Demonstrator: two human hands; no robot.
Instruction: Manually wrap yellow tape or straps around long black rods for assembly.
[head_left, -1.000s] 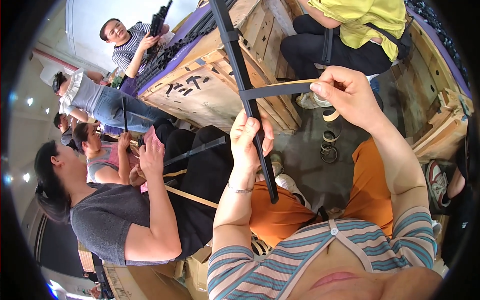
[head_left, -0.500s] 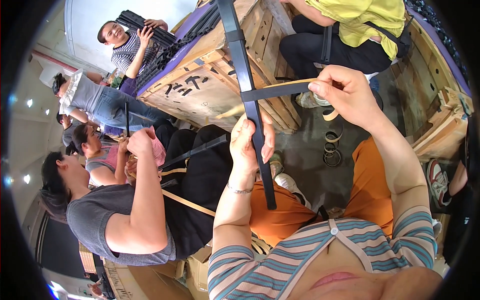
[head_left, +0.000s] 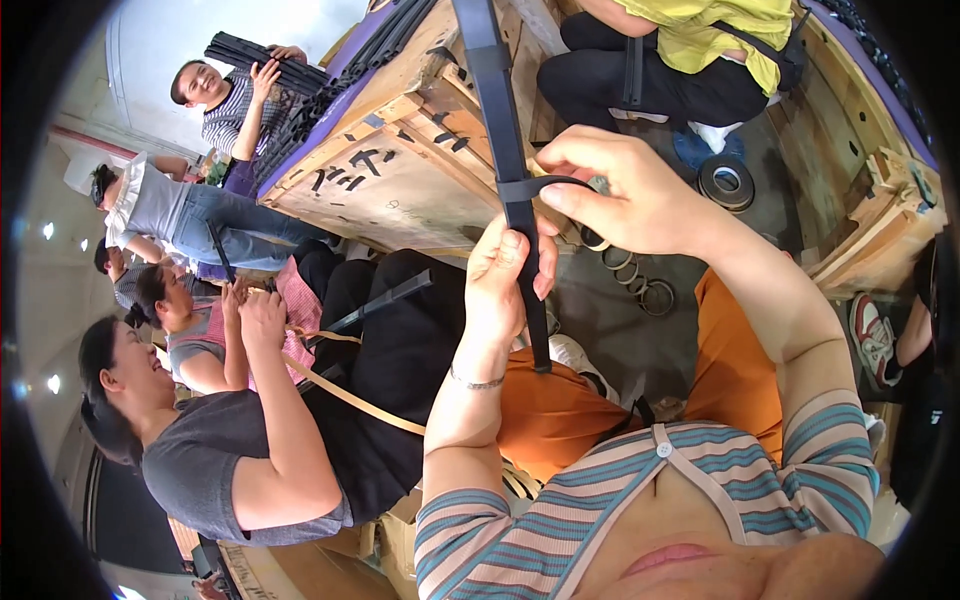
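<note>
Head cam, watching remotely: I see the L hand point(head_left: 507, 262) curled round a long black bar point(head_left: 499, 120), just below where a black strip point(head_left: 521, 189) meets it. R hand point(head_left: 622, 190) pinches the strip btwn thumb + fingers. Bar's slanted, low end above the orange trousers point(head_left: 545, 425). IMO bar's stiff, prob light, maybe slick: grip near the strip. Strip's bendy, pinch it flat.

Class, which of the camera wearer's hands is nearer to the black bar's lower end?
Left. The left hand grips the bar above its lower end; the right hand is farther up, holding a black strip.
</note>
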